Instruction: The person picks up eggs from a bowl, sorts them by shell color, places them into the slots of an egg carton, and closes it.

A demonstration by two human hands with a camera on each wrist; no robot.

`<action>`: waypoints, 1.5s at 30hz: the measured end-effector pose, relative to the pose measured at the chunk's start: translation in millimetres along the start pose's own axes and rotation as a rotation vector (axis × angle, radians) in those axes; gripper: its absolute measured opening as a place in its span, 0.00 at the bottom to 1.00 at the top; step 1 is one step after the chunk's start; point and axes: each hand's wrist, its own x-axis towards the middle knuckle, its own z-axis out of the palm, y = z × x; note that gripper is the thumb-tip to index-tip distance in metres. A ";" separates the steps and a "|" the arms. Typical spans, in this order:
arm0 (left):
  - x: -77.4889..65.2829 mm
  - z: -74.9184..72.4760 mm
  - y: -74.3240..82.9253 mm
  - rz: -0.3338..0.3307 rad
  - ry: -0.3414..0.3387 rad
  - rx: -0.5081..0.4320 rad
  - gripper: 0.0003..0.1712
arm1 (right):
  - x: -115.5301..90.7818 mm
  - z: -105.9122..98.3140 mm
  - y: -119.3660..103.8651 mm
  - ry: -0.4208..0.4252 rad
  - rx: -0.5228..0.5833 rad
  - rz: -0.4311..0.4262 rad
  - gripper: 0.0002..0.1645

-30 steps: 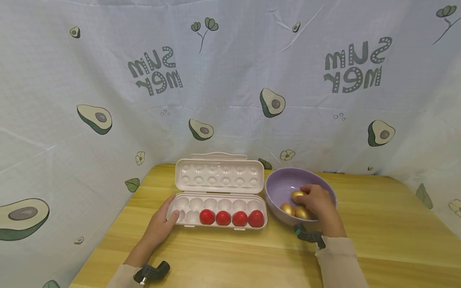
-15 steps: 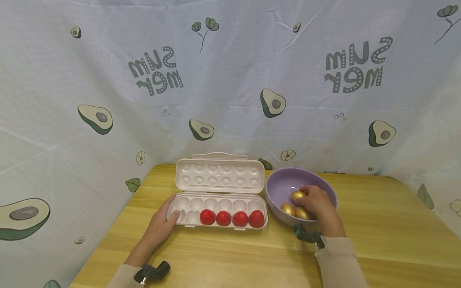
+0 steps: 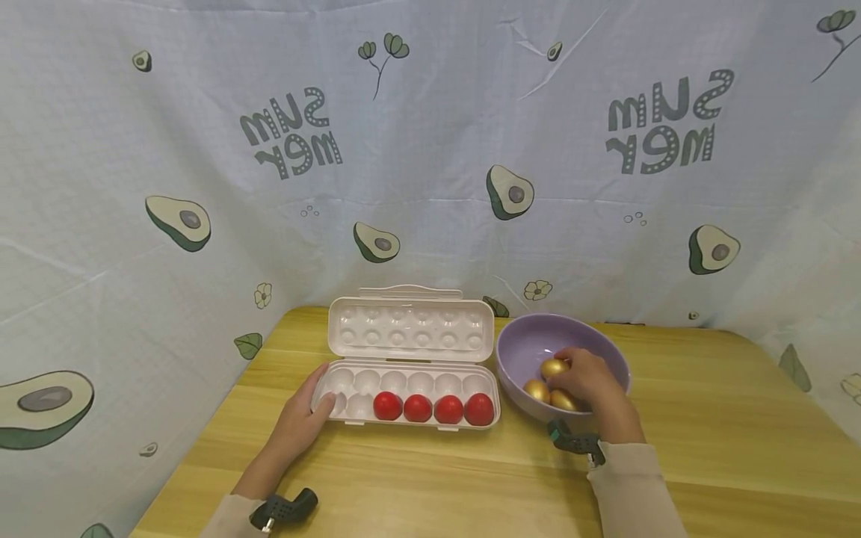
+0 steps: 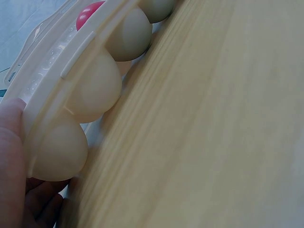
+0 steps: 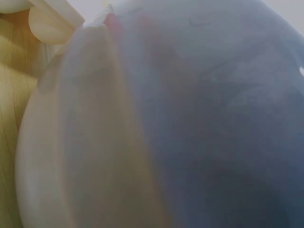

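Note:
In the head view, a pale plastic egg box (image 3: 403, 377) lies open on the table, with several red eggs (image 3: 417, 408) in its front row. My left hand (image 3: 300, 415) grips the box's left end, thumb over the rim and fingers around its side; the left wrist view shows the box's rounded egg cups (image 4: 95, 85) close up. At the right, my right hand (image 3: 592, 377) reaches into a purple bowl (image 3: 531, 340) and pinches a golden egg (image 3: 553, 368) between thumb and fingers. Two more golden eggs (image 3: 537, 390) show beside it. The bowl's side (image 5: 85, 142) blocks the hand in the right wrist view.
The raised lid (image 3: 410, 329) of the egg box stands at its back edge. Behind the wooden table (image 3: 444, 478) hangs a white cloth (image 3: 430, 149) printed with avocados. The bowl stands close to the box's right end.
The golden egg at my right fingertips has shifted slightly to the left in the bowl, along with the fingers. My left hand and the egg box have stayed still.

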 end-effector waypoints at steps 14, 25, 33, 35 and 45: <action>-0.1 -0.7 0.7 0.004 0.001 -0.002 0.31 | -0.9 1.0 -2.3 0.040 0.001 -0.036 0.18; 0.5 -1.0 0.0 0.004 -0.002 -0.005 0.31 | -2.5 0.7 -2.8 0.068 0.064 -0.051 0.19; 0.3 -1.0 0.7 -0.002 -0.007 -0.013 0.31 | -0.3 -0.2 -0.7 0.065 0.059 -0.048 0.22; 0.3 -1.1 0.6 -0.001 -0.006 -0.008 0.31 | 0.1 -0.3 -0.4 0.063 0.065 -0.042 0.25; -1.1 -1.0 0.8 0.008 0.001 -0.003 0.31 | 0.9 -2.4 -0.6 0.085 0.110 -0.023 0.26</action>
